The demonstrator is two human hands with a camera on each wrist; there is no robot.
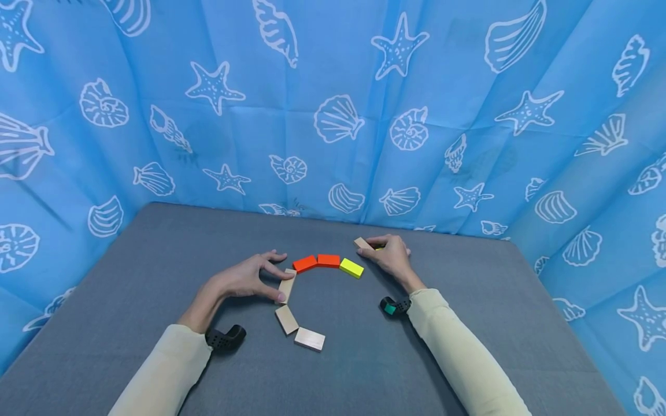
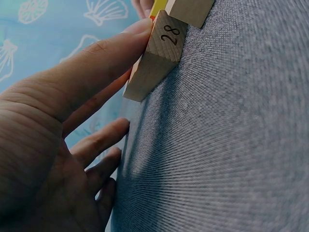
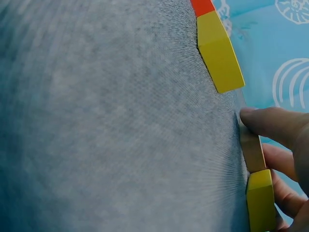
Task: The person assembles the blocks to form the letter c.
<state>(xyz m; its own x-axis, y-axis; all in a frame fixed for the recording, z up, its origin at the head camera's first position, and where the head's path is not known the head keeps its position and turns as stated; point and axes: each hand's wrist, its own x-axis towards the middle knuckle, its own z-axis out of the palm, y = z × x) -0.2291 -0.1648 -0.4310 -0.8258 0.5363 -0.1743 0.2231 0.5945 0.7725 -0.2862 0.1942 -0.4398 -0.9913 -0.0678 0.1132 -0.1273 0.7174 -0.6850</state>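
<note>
My left hand [image 1: 247,280] pinches a plain wooden block [image 1: 288,284] lengthwise between thumb and index finger; its other fingers are spread. In the left wrist view the thumb presses near the end of this block [image 2: 150,72], which is marked 28. Farther off on the right, my right hand [image 1: 391,257] holds another plain wooden block [image 1: 363,244] between thumb and fingers. The right wrist view has the thumb on that block [image 3: 253,151], with a yellow block [image 3: 260,200] right beside it under the fingers. In the head view the hand mostly hides this yellow block.
Two red blocks [image 1: 328,261] and a yellow block [image 1: 351,268] curve along the far side between the hands. Two wooden blocks [image 1: 310,339] continue the curve nearer me. All lie on a grey cloth-covered table [image 1: 416,370]; a blue shell-patterned curtain [image 1: 333,162] hangs behind.
</note>
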